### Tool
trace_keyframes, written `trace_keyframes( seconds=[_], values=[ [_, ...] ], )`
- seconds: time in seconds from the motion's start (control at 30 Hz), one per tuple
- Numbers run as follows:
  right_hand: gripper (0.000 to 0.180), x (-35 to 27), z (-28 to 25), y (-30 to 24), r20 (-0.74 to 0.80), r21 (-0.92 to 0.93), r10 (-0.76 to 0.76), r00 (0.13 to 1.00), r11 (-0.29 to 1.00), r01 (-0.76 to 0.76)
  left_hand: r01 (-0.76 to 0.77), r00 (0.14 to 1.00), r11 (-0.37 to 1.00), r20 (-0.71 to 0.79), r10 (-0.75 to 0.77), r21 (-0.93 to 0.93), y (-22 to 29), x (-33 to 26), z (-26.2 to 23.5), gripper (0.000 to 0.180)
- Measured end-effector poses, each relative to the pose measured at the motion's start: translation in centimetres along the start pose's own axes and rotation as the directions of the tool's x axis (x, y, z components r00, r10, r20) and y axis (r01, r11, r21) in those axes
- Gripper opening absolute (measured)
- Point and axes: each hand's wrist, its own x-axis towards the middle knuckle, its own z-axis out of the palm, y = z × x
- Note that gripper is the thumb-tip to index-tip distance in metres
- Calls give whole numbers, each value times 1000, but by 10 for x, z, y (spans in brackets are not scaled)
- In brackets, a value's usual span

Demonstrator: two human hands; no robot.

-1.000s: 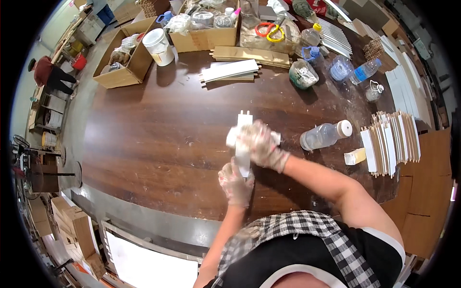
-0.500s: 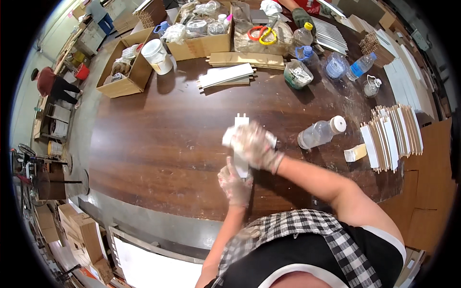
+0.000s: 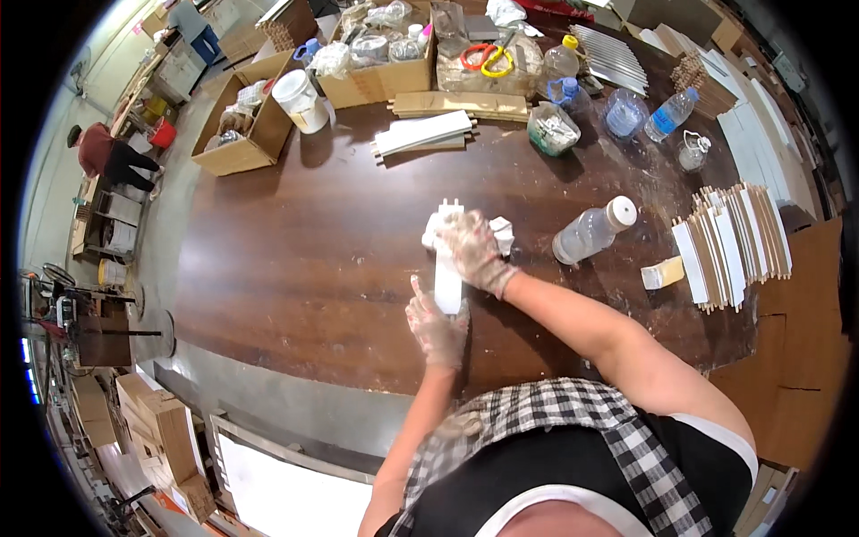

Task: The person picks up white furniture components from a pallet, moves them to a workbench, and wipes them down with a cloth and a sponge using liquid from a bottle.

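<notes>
Currently, the right hand (image 3: 474, 251) grips a bunched white cloth (image 3: 502, 235) against the far part of a white slat (image 3: 448, 279) on the brown table (image 3: 286, 277). The left hand (image 3: 437, 329) meets the slat's near end, one finger spread away; whether it pinches, I cannot tell. Rightward, a clear bottle (image 3: 583, 236) sits well apart from the slat.

The left hand (image 3: 438, 333) has spread its forefinger away from the white slat (image 3: 448, 285).
</notes>
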Motion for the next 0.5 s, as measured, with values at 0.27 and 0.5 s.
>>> trace_keyframes(
  seconds=[0.27,0.5],
  values=[
    [39,-22,13,-3,79,38,-232,970,973,229,50,998,999,32,-49,-22,-5,-6,4,98],
    [31,-52,-3,-35,254,247,-104,961,968,39,17,998,999,64,-14,-52,-8,-5,-4,100]
  ],
)
